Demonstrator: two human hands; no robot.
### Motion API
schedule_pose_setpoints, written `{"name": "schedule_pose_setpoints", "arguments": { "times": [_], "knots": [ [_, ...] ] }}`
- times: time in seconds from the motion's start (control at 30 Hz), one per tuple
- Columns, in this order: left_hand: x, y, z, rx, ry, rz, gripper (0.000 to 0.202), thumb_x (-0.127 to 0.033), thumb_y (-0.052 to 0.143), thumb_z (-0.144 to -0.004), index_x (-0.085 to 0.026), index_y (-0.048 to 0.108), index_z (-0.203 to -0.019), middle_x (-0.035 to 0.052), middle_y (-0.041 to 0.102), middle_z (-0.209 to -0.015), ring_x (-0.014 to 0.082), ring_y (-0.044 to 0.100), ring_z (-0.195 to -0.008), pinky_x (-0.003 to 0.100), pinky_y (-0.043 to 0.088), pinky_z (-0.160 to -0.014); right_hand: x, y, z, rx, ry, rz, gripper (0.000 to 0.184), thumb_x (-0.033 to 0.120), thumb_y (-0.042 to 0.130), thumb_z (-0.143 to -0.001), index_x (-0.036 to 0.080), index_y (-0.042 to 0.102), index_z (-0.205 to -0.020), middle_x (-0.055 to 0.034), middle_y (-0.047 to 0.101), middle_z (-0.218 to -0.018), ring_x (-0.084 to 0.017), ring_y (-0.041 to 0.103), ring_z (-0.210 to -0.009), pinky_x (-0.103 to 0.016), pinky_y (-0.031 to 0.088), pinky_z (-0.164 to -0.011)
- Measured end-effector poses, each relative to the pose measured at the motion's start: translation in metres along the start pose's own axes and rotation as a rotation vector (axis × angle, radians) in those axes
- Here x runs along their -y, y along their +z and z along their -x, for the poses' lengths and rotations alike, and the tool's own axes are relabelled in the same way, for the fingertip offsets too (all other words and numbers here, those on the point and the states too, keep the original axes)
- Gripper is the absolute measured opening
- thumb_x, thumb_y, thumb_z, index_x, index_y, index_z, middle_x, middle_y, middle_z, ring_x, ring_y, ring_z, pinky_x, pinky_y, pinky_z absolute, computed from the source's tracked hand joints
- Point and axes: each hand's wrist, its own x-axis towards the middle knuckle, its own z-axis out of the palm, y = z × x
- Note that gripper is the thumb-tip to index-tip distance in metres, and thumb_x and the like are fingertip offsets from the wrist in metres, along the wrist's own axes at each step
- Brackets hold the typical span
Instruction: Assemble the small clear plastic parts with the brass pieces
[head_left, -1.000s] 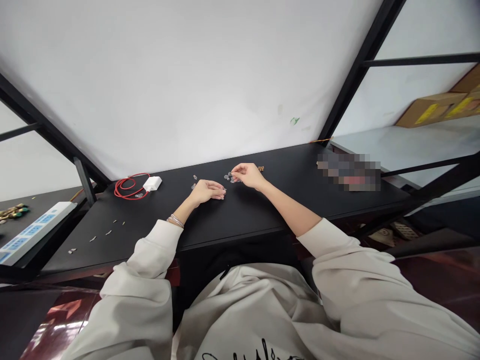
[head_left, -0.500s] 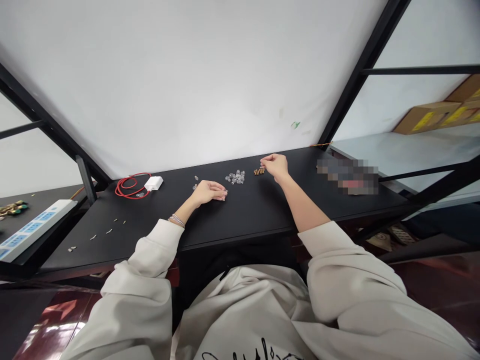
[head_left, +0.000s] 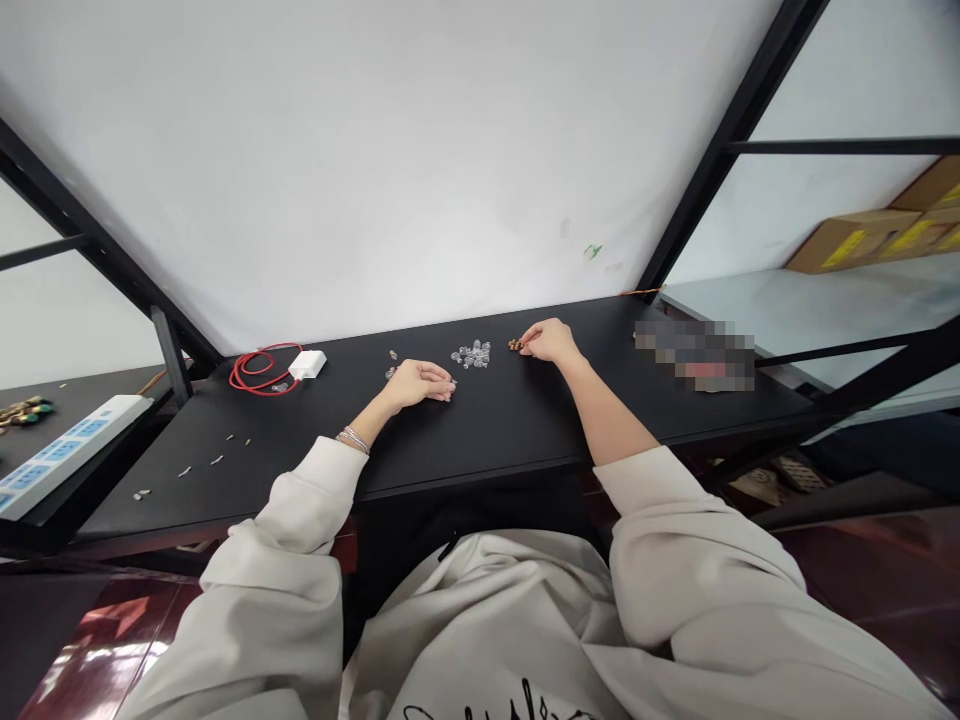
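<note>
My left hand (head_left: 417, 382) rests on the black table (head_left: 480, 430) with its fingers curled together around something small that I cannot make out. To its right lies a small pile of clear beads (head_left: 472, 353). My right hand (head_left: 550, 340) sits farther right and back, its fingertips pinched at a little cluster of brown beads (head_left: 515, 345). Two more clear beads (head_left: 391, 362) lie just behind my left hand.
A red cable with a white charger (head_left: 306, 365) lies at the back left. Small pale bits (head_left: 196, 467) are scattered front left. A white power strip (head_left: 60, 455) sits on the neighbouring table. A blurred object (head_left: 694, 353) lies right. Cardboard boxes (head_left: 870, 235) stand far right.
My right hand left the clear beads, moved right to the brown beads and came down onto them. My left hand has stayed put.
</note>
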Motion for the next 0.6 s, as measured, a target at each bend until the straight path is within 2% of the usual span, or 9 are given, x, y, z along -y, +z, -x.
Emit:
{"name": "schedule_pose_setpoints", "arguments": {
  "times": [0.23,0.37,0.5,0.6],
  "knots": [
    [-0.0009,0.0008,0.0003,-0.006,-0.002,-0.009,0.05,-0.036,0.099,-0.053,-0.008,0.074,-0.086,0.0134,0.078,-0.077,0.0213,0.075,-0.07,0.038,0.064,-0.078,0.0013,0.0035,0.0019,0.006,-0.003,-0.005,0.019,0.008,0.087,-0.061,0.018,0.079,-0.075,-0.0053,0.079,-0.079,-0.022,0.076,-0.087,-0.03,0.06,-0.087],
    [-0.0023,0.0013,0.0013,-0.003,-0.002,-0.013,0.049,-0.035,0.099,-0.054,-0.008,0.073,-0.086,0.0132,0.078,-0.076,0.0207,0.075,-0.069,0.038,0.064,-0.079,0.0004,0.0002,-0.0004,0.0,0.014,-0.004,0.018,0.008,0.087,-0.06,0.016,0.079,-0.074,-0.0064,0.078,-0.076,-0.023,0.076,-0.083,-0.032,0.061,-0.086],
    [-0.0028,0.0015,0.0016,0.006,0.005,-0.024,0.048,-0.035,0.099,-0.055,-0.009,0.073,-0.086,0.0126,0.077,-0.074,0.0207,0.074,-0.069,0.039,0.064,-0.078,0.0005,-0.004,-0.0016,-0.08,0.054,-0.024,0.012,0.009,0.083,-0.067,0.015,0.079,-0.077,-0.0089,0.077,-0.079,-0.023,0.076,-0.086,-0.033,0.06,-0.09],
    [-0.0027,0.0017,0.0013,0.007,0.007,-0.021,0.048,-0.035,0.099,-0.055,-0.009,0.073,-0.085,0.0123,0.077,-0.073,0.0205,0.074,-0.068,0.039,0.064,-0.078,0.0014,-0.0052,-0.0008,-0.118,0.074,-0.033,0.014,0.005,0.079,-0.07,0.014,0.079,-0.082,-0.0113,0.078,-0.086,-0.024,0.075,-0.093,-0.034,0.057,-0.095]
  ]
}}
